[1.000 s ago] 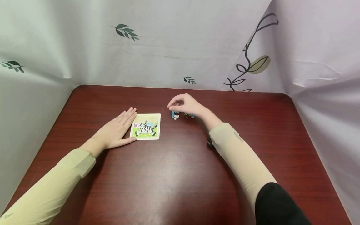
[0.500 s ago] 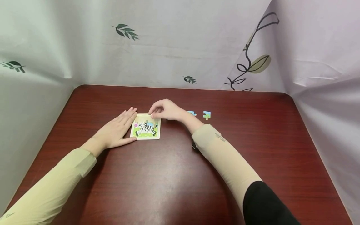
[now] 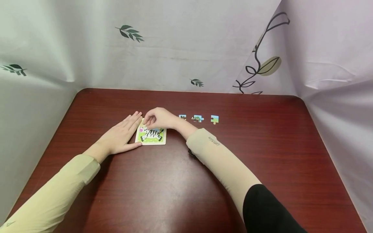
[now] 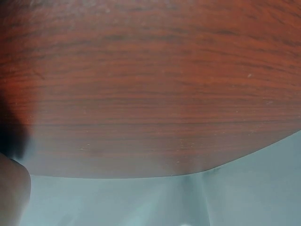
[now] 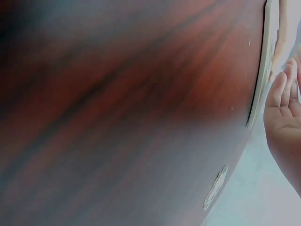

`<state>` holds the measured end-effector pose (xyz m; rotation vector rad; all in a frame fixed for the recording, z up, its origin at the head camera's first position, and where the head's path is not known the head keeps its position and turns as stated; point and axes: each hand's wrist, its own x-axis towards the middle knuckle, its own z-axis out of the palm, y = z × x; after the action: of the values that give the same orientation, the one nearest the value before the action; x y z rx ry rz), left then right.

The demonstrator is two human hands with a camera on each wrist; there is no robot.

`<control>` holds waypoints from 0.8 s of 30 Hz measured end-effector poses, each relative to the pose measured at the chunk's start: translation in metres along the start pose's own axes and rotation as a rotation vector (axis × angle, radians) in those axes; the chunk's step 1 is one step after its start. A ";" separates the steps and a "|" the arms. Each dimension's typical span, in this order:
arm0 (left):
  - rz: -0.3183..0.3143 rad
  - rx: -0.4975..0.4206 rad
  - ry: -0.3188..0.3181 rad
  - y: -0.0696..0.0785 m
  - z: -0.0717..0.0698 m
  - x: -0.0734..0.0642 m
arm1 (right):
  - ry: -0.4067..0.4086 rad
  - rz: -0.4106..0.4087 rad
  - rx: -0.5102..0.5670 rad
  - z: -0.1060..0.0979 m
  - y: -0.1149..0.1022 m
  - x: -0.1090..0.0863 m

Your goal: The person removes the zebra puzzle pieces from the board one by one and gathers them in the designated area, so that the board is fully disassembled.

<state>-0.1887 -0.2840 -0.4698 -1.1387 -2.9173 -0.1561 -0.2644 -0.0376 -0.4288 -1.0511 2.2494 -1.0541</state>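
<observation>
A small square zebra jigsaw puzzle (image 3: 151, 139) with a pale frame lies flat on the dark red wooden table. My left hand (image 3: 118, 136) rests flat with straight fingers along its left side, thumb at the lower left corner. Over the puzzle's upper left part, my right hand (image 3: 160, 118) pinches a puzzle piece, mostly hidden behind the fingers. The right wrist view shows the curled right fingers (image 5: 277, 89) close beside the puzzle's frame (image 5: 261, 70). In the left wrist view only table and a bit of hand at the lower left appear.
To the right of the puzzle lie loose pieces in a row: one (image 3: 182, 116) partly behind the right forearm, a second (image 3: 197, 118) and a third (image 3: 214, 119). A pale leaf-print curtain (image 3: 163, 48) closes off the table's back and sides.
My right hand has moved left from the row of loose pieces to above the puzzle's upper left, uncovering pieces behind it. My left hand has stayed at the frame.
</observation>
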 end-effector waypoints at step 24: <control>0.015 0.008 0.022 0.000 0.001 0.000 | -0.091 0.023 -0.259 0.014 -0.007 0.008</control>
<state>-0.1885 -0.2835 -0.4707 -1.1498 -2.8866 -0.1562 -0.2568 -0.0531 -0.4322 -1.1479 2.3604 -0.7031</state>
